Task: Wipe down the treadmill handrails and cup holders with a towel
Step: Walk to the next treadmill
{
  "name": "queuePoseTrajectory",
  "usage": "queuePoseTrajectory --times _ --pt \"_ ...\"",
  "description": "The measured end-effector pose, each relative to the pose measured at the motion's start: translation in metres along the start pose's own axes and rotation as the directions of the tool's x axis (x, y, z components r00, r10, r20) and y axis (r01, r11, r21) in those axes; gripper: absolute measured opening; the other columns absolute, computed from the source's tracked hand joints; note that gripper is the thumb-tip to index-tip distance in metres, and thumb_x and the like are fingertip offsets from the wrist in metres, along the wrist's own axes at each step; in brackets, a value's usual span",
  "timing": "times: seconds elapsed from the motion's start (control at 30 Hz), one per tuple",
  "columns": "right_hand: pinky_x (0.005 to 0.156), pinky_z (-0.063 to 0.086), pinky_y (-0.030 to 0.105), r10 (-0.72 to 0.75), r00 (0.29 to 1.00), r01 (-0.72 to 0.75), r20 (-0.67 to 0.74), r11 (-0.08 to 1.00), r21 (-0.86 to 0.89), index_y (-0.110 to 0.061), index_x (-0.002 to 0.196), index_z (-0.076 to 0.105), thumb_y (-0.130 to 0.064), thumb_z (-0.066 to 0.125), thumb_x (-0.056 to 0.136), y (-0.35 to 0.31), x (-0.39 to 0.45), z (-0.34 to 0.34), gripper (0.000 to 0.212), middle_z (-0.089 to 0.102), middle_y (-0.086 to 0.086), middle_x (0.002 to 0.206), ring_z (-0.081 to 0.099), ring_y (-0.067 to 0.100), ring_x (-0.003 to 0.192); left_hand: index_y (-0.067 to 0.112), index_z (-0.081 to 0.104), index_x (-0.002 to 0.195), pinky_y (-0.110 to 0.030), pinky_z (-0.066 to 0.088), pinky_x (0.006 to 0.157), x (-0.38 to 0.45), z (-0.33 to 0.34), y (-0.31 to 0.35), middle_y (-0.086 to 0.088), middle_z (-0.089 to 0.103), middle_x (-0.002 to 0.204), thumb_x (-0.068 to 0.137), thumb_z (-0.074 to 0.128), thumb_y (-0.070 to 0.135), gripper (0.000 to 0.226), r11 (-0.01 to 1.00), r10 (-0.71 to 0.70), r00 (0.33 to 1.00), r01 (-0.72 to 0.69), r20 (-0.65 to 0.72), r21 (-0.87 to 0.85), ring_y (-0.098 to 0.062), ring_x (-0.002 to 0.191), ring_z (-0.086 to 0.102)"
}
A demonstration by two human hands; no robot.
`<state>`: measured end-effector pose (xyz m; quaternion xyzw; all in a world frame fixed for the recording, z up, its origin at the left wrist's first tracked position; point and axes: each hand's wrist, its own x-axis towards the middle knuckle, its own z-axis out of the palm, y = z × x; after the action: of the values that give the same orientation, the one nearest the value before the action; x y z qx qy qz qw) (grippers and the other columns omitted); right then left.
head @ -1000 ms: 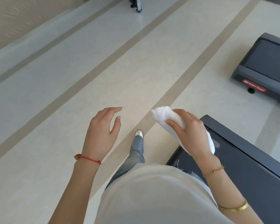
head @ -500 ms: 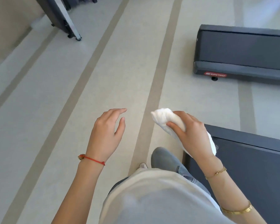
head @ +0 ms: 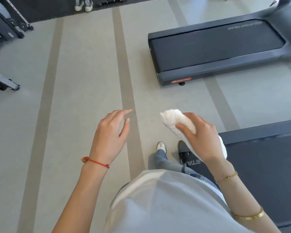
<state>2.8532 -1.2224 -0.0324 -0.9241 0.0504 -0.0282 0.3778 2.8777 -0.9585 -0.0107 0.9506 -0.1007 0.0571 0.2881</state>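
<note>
The right hand grips a bunched white towel, thumb and fingers curled over it, one end poking out ahead of the knuckles and the rest trailing under the palm. Beside that grip, the left hand hovers with loose fingers, holding nothing. Just beneath the grip lies the deck of the near treadmill; well beyond it stands a second treadmill. No handrail or cup holder is clearly in view, so their contents cannot be told. The trailing end could likely slip loose or snag while walking.
</note>
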Motion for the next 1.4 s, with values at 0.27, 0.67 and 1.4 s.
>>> queuePoseTrajectory --times 0.27,0.67,1.4 --pt "0.070 0.039 0.025 0.069 0.988 -0.072 -0.141 0.997 -0.012 -0.024 0.112 0.065 -0.039 0.064 0.091 0.019 0.151 -0.041 0.025 0.067 -0.006 0.095 0.058 0.016 0.086 0.015 0.064 0.125 -0.027 0.044 0.098 0.192 0.042 0.021 0.003 0.066 0.119 0.100 0.049 0.020 0.029 0.987 0.155 0.985 -0.151 0.076 -0.056 -0.015 0.111 0.060" --pt "0.066 0.033 0.023 0.319 0.873 -0.336 -0.369 0.942 0.019 -0.030 0.110 0.064 -0.042 0.063 0.091 0.062 0.296 -0.075 0.023 0.064 -0.012 0.093 0.054 0.012 0.081 0.016 0.064 0.126 -0.035 0.048 0.099 0.419 0.119 0.058 0.004 0.066 0.122 0.100 0.046 0.023 0.032 0.900 0.430 0.872 -0.393 0.234 -0.191 -0.014 0.115 0.060" --pt "0.067 0.043 0.026 0.594 0.386 -0.676 -0.706 0.702 0.221 -0.027 0.112 0.064 -0.042 0.062 0.092 0.150 0.493 -0.188 0.026 0.065 -0.009 0.093 0.057 0.013 0.082 0.018 0.063 0.127 -0.042 0.051 0.101 0.743 0.284 0.258 0.005 0.066 0.123 0.102 0.049 0.022 0.029 0.518 0.845 0.344 -0.717 0.409 -0.467 -0.012 0.114 0.061"
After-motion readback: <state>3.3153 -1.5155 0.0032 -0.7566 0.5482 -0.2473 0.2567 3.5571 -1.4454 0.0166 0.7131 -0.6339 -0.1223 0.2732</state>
